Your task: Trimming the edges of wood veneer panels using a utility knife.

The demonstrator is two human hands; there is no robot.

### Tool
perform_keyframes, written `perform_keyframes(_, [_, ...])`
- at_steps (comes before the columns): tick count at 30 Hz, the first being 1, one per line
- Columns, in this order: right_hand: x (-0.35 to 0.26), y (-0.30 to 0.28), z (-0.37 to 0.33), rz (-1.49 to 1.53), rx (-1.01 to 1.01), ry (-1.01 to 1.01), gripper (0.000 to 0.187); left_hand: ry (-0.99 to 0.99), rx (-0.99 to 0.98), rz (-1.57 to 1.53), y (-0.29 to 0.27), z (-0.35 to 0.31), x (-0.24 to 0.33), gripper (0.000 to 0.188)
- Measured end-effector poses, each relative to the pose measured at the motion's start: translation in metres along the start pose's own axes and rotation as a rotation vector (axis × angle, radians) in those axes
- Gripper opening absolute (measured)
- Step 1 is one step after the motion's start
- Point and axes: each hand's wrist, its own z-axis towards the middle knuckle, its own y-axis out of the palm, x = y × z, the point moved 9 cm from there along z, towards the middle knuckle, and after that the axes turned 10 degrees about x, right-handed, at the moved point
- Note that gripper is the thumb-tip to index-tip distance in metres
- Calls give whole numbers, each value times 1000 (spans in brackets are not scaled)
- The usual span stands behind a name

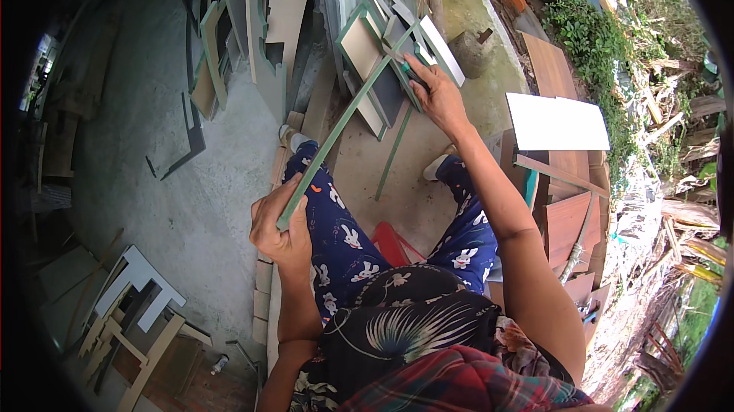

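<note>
My left hand [280, 222] is closed round the near end of a long, narrow strip of board [336, 130] with a green edge. The strip slants up and away to the right, over my left leg, toward a stack of board offcuts [362, 43]. My right hand [439, 98] grips a knife-like tool [406, 67] with a dark and green handle. Its short greyish blade lies against or close beside the strip's far part; exact contact is hard to tell. My fingers cover most of the handle.
Tall board offcuts [264, 22] lean at the far left of the stack. Cut scraps [141, 286] lie at lower left. A thin green strip [394, 153] rests on the floor between my feet, beyond a red seat [397, 244]. White [558, 123] and brown panels [572, 232] stand right.
</note>
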Motion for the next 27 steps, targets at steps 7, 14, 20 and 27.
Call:
perform_keyframes(7, [116,38,74,-159,-1,118,50,-83,11,20,-6,6,-5,17])
perform_keyframes(14, [188,28,77,-212,114,421,51,-63,-22,11,-1,8,-8,18])
perform_keyframes(20, [64,19,-1,280,174,176,48,-67,18,2,-6,13,-7,13])
perform_keyframes(27, [-130,-36,-59,501,-166,-41,55,-24,11,-39,0,8,3,17])
